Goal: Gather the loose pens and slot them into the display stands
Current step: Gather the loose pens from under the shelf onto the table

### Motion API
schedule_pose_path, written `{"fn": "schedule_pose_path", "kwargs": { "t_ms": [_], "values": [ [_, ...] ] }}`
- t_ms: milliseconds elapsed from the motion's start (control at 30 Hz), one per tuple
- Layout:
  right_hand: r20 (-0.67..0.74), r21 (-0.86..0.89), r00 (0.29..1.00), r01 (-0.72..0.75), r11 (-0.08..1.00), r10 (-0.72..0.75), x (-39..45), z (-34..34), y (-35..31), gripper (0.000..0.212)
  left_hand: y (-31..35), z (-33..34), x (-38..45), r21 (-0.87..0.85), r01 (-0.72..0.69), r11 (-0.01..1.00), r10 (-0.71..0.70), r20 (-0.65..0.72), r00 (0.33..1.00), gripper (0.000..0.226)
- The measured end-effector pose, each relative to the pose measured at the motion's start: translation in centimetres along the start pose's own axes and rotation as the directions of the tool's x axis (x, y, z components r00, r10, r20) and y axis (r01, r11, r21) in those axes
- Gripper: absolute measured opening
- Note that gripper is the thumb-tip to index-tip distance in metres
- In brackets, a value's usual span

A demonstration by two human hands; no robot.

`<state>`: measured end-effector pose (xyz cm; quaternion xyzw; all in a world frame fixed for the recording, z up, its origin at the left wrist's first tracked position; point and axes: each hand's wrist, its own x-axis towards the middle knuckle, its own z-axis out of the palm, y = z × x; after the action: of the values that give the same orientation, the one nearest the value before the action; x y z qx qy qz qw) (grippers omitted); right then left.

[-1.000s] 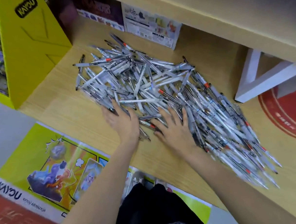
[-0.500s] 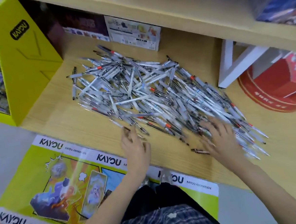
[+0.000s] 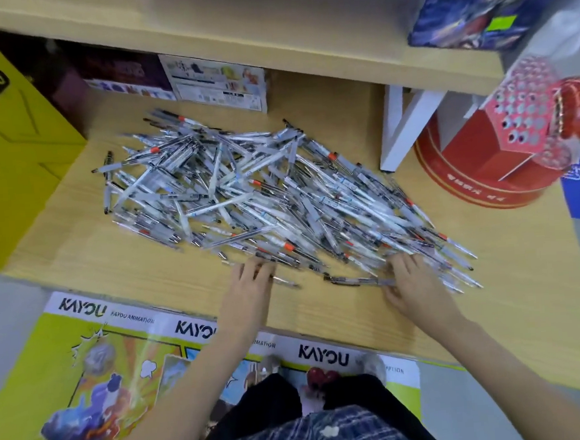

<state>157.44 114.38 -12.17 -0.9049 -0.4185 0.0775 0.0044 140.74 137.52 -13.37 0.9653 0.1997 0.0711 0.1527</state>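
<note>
A big loose heap of white and grey pens (image 3: pixel 262 194), some with orange bands, covers the middle of the wooden shelf (image 3: pixel 120 266). My left hand (image 3: pixel 248 288) lies at the heap's near edge, its straight fingers touching a few pens. My right hand (image 3: pixel 413 286) rests on the heap's near right corner with fingers spread. Its thumb sits beside the end of a dark pen (image 3: pixel 354 280) that lies apart from the heap. A red display stand (image 3: pixel 503 150) with rows of holes stands at the right end of the shelf.
A tall yellow KAYOU box (image 3: pixel 12 143) walls the shelf's left end. Printed boxes (image 3: pixel 217 80) line the back under an upper shelf (image 3: pixel 234 28). A white bracket (image 3: pixel 402 126) stands between heap and stand. A KAYOU poster (image 3: pixel 120 362) hangs below the front edge.
Both hands have drawn back from the middle of the heap to its near edge and moved apart, the right one going right. My view has tilted up, so the red stand now shows.
</note>
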Motion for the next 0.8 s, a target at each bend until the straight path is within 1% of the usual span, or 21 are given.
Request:
{"fn": "schedule_pose_path", "kwargs": {
  "t_ms": [100,200,267,333,400,500,567,633,700,767,800],
  "values": [
    [0.073,0.087,0.997,0.011,0.996,-0.018,0.5,-0.9,-0.2,0.051,1.8,0.1,-0.3,-0.021,0.083,0.996,-0.083,0.010,0.997,0.046],
    [0.054,0.155,0.996,0.056,0.986,-0.065,0.9,-1.6,-0.1,0.066,4.7,0.8,-1.1,-0.119,0.197,0.973,-0.202,-0.027,0.979,0.044],
    [0.044,0.137,0.989,0.133,0.982,-0.140,1.1,-2.0,0.4,0.069,7.2,1.6,-1.5,-0.186,0.315,0.931,-0.334,-0.081,0.939,0.045],
    [0.052,0.110,0.976,0.205,0.973,-0.212,1.5,-2.3,0.6,0.068,9.7,2.5,-1.7,-0.252,0.425,0.870,-0.464,-0.123,0.877,0.044],
    [0.116,0.082,0.961,0.241,0.967,-0.250,2.3,-2.4,0.2,0.067,12.2,2.9,-1.4,-0.306,0.509,0.805,-0.561,-0.115,0.819,0.045],
    [0.205,0.055,0.935,0.286,0.957,-0.291,3.7,-2.6,-0.3,0.066,15.4,3.4,-0.7,-0.261,0.589,0.765,-0.615,-0.023,0.788,0.055],
    [0.204,0.072,0.925,0.311,0.948,-0.319,4.2,-2.5,-0.2,0.066,16.7,3.7,-0.6,-0.197,0.627,0.754,-0.636,0.024,0.771,0.061],
    [0.139,0.087,0.922,0.351,0.932,-0.360,4.0,-2.5,1.0,0.064,17.2,4.0,-0.6,-0.139,0.620,0.773,-0.621,0.036,0.783,0.066],
    [0.021,0.052,0.923,0.382,0.923,-0.383,3.2,-2.9,3.2,0.073,17.4,4.4,-0.5,-0.077,0.607,0.791,-0.603,0.073,0.794,0.078],
    [-0.056,0.069,0.952,0.304,0.950,-0.300,2.0,-3.0,6.3,0.090,17.6,4.8,-0.3,-0.023,0.623,0.782,-0.615,0.135,0.777,0.090],
    [-0.036,0.106,0.970,0.242,0.964,-0.239,1.2,-2.7,8.0,0.098,17.7,5.0,0.0,-0.013,0.644,0.765,-0.634,0.161,0.757,0.095]
  ]
}}
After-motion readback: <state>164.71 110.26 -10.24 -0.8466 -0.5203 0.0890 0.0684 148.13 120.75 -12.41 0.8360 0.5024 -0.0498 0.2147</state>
